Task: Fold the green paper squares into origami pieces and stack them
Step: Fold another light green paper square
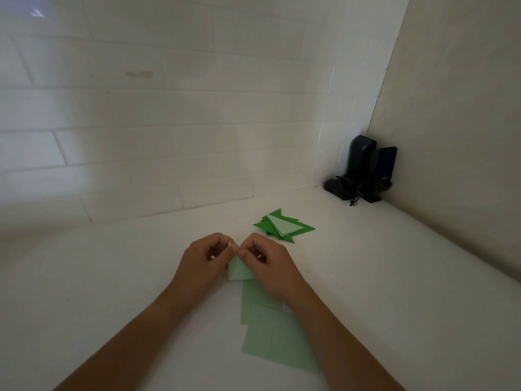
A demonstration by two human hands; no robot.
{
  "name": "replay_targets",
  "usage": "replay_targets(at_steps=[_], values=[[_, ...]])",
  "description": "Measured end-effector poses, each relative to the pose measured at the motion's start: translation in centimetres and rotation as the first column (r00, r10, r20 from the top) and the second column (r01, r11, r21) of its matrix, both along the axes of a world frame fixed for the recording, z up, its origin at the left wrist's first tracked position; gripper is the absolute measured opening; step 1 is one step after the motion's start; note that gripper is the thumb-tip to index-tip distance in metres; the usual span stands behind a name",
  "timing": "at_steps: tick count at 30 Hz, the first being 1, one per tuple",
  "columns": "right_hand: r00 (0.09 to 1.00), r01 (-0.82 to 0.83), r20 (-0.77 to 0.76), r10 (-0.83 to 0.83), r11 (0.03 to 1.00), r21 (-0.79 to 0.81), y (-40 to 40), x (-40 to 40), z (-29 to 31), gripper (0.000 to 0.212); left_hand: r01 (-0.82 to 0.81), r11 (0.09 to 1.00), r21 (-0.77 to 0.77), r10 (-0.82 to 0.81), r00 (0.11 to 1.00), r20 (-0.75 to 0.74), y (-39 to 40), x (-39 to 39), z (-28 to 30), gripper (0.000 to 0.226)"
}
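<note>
Here, both hands (236,258) pinching green paper (239,270)

My left hand (204,256) and right hand (266,259) meet fingertip to fingertip over the middle of the worktop (112,277), both pinching a folded paper (239,270) between them. Nearer to me, partly under my right wrist, flat paper squares (275,337) lie overlapping. Beyond my right hand sits a stack of folded pieces (282,226). Two speakers (363,170) stand in the far right corner, against the walls.
</note>
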State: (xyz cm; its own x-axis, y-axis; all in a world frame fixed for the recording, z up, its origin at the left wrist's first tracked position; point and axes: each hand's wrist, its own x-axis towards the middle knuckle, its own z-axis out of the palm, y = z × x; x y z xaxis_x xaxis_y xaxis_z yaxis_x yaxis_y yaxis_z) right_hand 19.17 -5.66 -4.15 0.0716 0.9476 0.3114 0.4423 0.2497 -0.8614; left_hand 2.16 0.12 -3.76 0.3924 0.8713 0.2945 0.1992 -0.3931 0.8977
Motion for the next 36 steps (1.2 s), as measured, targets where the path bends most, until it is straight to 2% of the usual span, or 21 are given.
replay_targets(at_steps=[5, 9, 13, 17, 20, 25, 29, 32, 36], values=[[1.0, 0.006, -0.01, -0.007, 0.999, -0.036, 0.09, 0.0, -0.04, 0.01, -0.042, 0.999, -0.033, 0.044, 0.997, 0.061, 0.18, -0.1, 0.02, 0.046], [0.999, 0.031, 0.018, -0.031, 0.999, -0.025, 0.11, 0.12, -0.08, 0.013, -0.03, 0.999, -0.037, 0.031, 0.998, 0.045, 0.32, 0.14, -0.3, 0.031], [0.999, 0.046, -0.024, -0.047, 0.998, -0.039, 0.08, 0.18, -0.06, 0.015, -0.019, 1.0, -0.002, 0.019, 0.999, -0.032, 0.33, 0.19, -0.45, 0.051], [0.998, 0.047, -0.044, -0.049, 0.998, -0.046, 0.12, 0.0, -0.07, 0.012, -0.069, 0.998, -0.001, 0.069, 0.998, -0.007, 0.39, 0.19, -0.48, 0.036], [0.998, 0.045, -0.035, -0.047, 0.997, -0.066, 0.03, 0.02, 0.0, 0.012, -0.109, 0.994, -0.014, 0.109, 0.994, -0.004, 0.5, 0.25, -0.61, 0.037], [0.998, 0.055, -0.018, -0.056, 0.997, -0.058, 0.06, 0.12, -0.09, 0.014, -0.036, 0.999, -0.013, 0.036, 0.998, -0.048, 0.61, 0.28, -0.84, 0.024], [0.997, 0.059, -0.039, -0.061, 0.997, -0.056, 0.08, 0.08, 0.01, 0.015, -0.012, 1.0, -0.028, 0.012, 1.0, -0.015, 0.28, 0.09, -0.58, 0.032], [0.997, 0.064, -0.042, -0.067, 0.996, -0.056, 0.18, -0.05, 0.07, 0.014, -0.021, 0.999, -0.034, 0.021, 1.0, 0.008, 0.33, 0.11, -0.45, 0.018], [0.996, 0.048, -0.067, -0.053, 0.996, -0.075, -0.03, -0.05, 0.12, 0.014, -0.065, 0.994, -0.087, 0.069, 0.997, 0.039, 0.23, 0.28, -0.31, 0.024]])
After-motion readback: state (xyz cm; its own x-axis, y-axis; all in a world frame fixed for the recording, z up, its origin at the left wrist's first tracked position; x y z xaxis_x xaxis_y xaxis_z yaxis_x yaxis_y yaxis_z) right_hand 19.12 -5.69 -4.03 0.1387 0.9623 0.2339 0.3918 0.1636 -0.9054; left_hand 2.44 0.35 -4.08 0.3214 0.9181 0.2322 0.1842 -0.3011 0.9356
